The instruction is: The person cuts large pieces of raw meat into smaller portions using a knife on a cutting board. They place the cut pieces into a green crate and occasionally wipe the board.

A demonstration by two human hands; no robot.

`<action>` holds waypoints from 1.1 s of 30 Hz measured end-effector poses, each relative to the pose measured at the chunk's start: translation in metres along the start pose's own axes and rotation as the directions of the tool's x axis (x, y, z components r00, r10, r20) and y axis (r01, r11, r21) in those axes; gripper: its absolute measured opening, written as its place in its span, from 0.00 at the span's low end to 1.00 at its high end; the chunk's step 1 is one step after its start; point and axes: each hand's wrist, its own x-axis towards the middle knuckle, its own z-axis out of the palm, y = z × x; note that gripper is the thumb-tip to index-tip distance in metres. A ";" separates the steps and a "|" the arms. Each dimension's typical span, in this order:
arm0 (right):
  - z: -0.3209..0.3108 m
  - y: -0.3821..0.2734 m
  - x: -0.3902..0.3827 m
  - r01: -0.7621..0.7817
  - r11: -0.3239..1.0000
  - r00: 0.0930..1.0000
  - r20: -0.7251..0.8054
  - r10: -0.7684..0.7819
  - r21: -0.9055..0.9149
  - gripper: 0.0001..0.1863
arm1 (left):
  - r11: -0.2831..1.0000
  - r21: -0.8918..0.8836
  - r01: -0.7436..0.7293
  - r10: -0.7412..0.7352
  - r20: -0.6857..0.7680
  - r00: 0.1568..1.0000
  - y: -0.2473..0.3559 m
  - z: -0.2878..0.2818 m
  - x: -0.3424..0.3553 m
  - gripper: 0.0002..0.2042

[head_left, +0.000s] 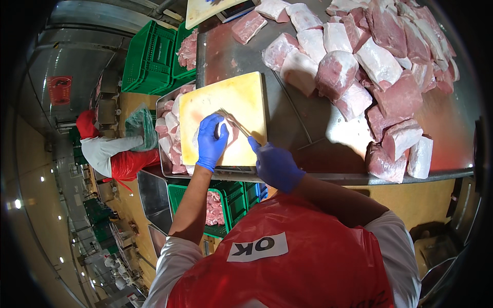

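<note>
On a yellowed cutting board (238, 96) lies a pink piece of meat (229, 132), partly covered by my blue-gloved left hand (212, 139), whose fingers are curled onto it. My right hand (278, 168), also in a blue glove, is closed on the blue handle of a knife (240, 127); its long blade runs up-left across the meat, beside my left fingertips. Just left of the board, a metal tray (163, 163) holds several cut pieces of meat (165, 126).
The steel table (300, 122) carries a large heap of meat chunks (390, 97) on the right. Green crates (144, 56) stand behind and below (233, 200). A co-worker (105, 149) in red headwear handles a plastic bag at left. Another board (208, 13) is at the top.
</note>
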 end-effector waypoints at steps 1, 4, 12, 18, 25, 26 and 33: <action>0.004 0.003 0.003 0.029 0.999 1.000 -0.012 -0.029 0.026 0.33 | 1.000 -0.023 0.012 -0.012 0.000 1.000 0.001 0.001 0.000 0.12; 0.020 0.013 0.033 0.157 0.986 0.978 -0.152 -0.145 0.065 0.36 | 0.998 -0.059 0.013 -0.013 -0.005 1.000 0.005 0.002 0.006 0.11; -0.062 0.014 -0.060 -0.392 0.762 0.917 0.282 0.282 0.516 0.27 | 0.998 -0.063 0.027 -0.025 0.029 0.999 0.003 -0.003 0.005 0.09; -0.038 0.006 -0.050 -0.163 0.936 0.985 -0.007 0.174 0.313 0.32 | 0.994 -0.030 -0.110 0.112 0.106 0.988 0.016 -0.013 0.009 0.10; -0.021 -0.033 -0.057 -0.154 0.980 0.988 0.028 0.151 0.127 0.31 | 0.986 0.045 -0.162 0.154 0.144 0.978 0.016 -0.002 0.008 0.07; -0.016 -0.035 -0.053 -0.159 0.976 0.987 0.037 0.155 0.151 0.31 | 0.986 0.035 -0.164 0.157 0.139 0.978 0.015 -0.002 0.007 0.07; 0.030 -0.038 -0.016 -0.182 0.977 0.982 0.069 0.175 0.110 0.35 | 0.982 0.068 -0.174 0.164 0.133 0.977 0.018 -0.002 0.007 0.09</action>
